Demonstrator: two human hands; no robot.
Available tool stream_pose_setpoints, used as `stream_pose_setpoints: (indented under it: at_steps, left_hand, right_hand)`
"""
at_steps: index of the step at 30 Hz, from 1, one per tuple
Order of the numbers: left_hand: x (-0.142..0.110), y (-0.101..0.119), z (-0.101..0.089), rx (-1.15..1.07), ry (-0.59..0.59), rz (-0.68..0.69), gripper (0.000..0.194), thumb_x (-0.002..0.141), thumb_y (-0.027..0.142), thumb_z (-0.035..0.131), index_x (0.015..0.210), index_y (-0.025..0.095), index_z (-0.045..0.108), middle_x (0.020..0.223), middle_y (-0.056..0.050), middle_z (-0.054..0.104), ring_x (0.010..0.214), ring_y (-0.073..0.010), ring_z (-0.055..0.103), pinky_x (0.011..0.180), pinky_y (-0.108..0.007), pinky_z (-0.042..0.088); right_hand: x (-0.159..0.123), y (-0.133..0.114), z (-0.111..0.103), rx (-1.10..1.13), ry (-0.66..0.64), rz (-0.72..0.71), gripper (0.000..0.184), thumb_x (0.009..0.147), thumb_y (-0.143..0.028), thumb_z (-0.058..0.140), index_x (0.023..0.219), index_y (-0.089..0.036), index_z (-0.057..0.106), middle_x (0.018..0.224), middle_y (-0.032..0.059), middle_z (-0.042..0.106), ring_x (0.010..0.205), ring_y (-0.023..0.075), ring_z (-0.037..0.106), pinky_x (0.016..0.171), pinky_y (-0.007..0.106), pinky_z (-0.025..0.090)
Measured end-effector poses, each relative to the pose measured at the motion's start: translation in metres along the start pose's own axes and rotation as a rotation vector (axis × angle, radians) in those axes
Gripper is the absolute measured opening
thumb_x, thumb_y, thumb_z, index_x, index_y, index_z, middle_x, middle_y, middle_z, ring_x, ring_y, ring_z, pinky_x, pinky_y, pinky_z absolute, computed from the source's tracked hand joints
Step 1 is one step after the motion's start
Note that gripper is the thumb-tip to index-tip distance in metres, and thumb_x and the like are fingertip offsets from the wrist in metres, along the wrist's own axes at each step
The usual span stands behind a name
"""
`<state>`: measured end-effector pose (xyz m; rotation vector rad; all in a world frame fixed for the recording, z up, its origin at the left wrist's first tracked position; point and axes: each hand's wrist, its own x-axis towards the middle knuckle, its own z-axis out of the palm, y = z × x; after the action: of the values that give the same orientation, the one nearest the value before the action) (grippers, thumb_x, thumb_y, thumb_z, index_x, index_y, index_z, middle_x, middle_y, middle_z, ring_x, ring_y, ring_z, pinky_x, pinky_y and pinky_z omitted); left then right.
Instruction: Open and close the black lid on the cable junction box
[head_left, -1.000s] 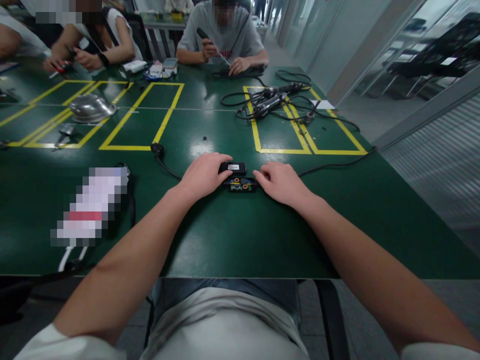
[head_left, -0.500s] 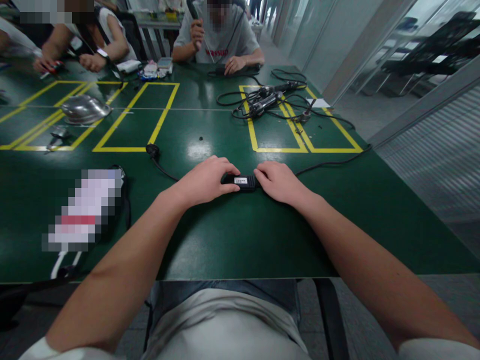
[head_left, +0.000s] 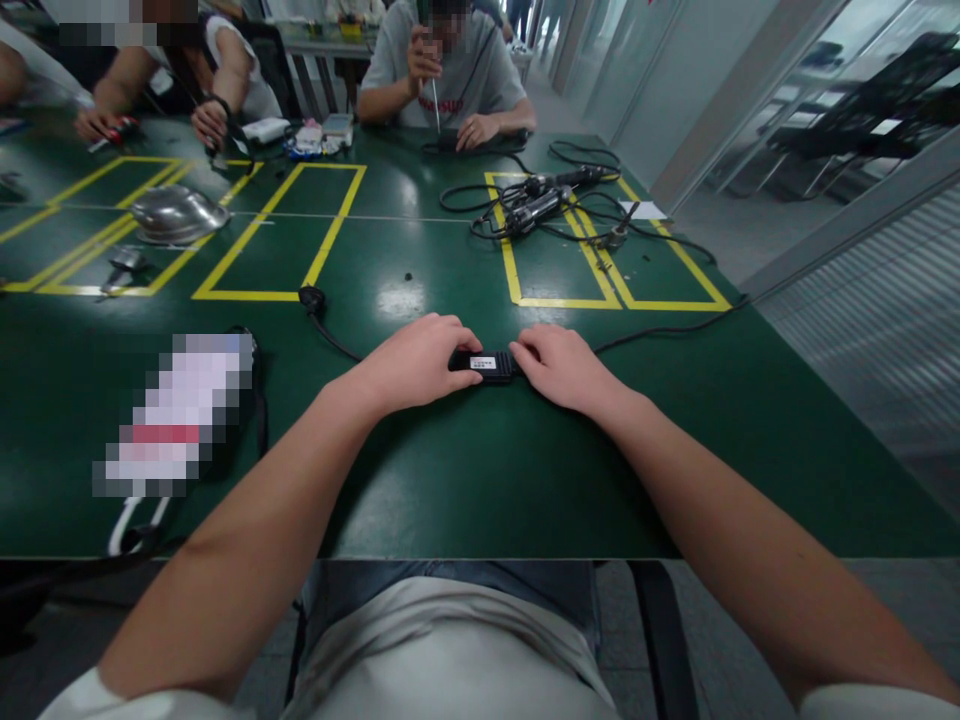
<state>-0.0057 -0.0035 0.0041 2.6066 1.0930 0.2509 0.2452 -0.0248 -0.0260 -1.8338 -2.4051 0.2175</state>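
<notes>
A small black box with ribbed ends and a white label (head_left: 490,366) lies on the green table in front of me, in line with a black cable. My left hand (head_left: 420,362) has thumb and fingers closed round the box's left end. At its right end, my right hand (head_left: 559,365) pinches the cable where it leaves the box; the fingertips partly hide that spot. From behind my left wrist the cable runs to a black plug (head_left: 312,299) lying on the table. On the right, a black cable (head_left: 667,330) runs off towards the table's far right edge.
On the left lies a blurred-out phone-like object (head_left: 180,412) with a strap. Beyond it are a metal bowl-shaped part (head_left: 178,214) and a small metal part (head_left: 125,266). Black tools with tangled cables (head_left: 536,205) lie back right, over yellow tape. Co-workers (head_left: 450,75) sit opposite.
My hands keep their hold on the box and cable. The whole view has shifted slightly. Opposite, one co-worker's raised hand has tilted its thin tool downward; another co-worker's hand has moved.
</notes>
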Motion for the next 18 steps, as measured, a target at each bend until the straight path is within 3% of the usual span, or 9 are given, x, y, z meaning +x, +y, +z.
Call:
stream_pose_setpoints:
  at_steps: [8, 12, 15, 18]
  left_hand:
    - [-0.001, 0.004, -0.001, 0.012, -0.001, 0.002, 0.034, 0.103, 0.039, 0.077, 0.131, 0.022, 0.085, 0.119, -0.011, 0.080, 0.116, -0.0341, 0.076, 0.107, -0.045, 0.059]
    - [-0.002, 0.005, 0.004, 0.007, 0.051, 0.032, 0.032, 0.104, 0.040, 0.075, 0.128, 0.021, 0.083, 0.128, -0.014, 0.079, 0.123, -0.0358, 0.073, 0.114, -0.050, 0.058]
    - [-0.003, 0.009, 0.008, -0.003, 0.174, 0.076, 0.048, 0.104, 0.044, 0.077, 0.144, 0.018, 0.074, 0.148, -0.019, 0.072, 0.138, -0.0390, 0.066, 0.124, -0.055, 0.054]
    - [-0.007, 0.019, 0.008, -0.020, 0.282, 0.146, 0.083, 0.098, 0.052, 0.085, 0.169, 0.021, 0.054, 0.172, -0.022, 0.056, 0.157, -0.0422, 0.055, 0.134, -0.059, 0.046]
  right_hand:
    - [0.002, 0.002, 0.003, 0.018, 0.021, 0.001, 0.035, 0.116, -0.032, 0.051, 0.084, -0.024, 0.063, 0.094, 0.0104, 0.072, 0.089, 0.0272, 0.062, 0.079, 0.039, 0.036]
    - [0.002, 0.004, 0.003, 0.062, 0.028, 0.004, 0.035, 0.114, -0.033, 0.053, 0.080, -0.024, 0.060, 0.091, 0.0090, 0.071, 0.083, 0.0257, 0.059, 0.078, 0.038, 0.036]
    - [-0.001, 0.005, 0.000, 0.111, 0.065, -0.007, 0.033, 0.113, -0.033, 0.049, 0.084, -0.024, 0.062, 0.092, 0.0106, 0.071, 0.084, 0.0265, 0.060, 0.079, 0.039, 0.041]
    - [-0.007, -0.002, -0.008, 0.099, 0.185, -0.089, 0.034, 0.112, -0.034, 0.045, 0.093, -0.022, 0.071, 0.101, 0.0162, 0.075, 0.096, 0.0312, 0.066, 0.090, 0.043, 0.048]
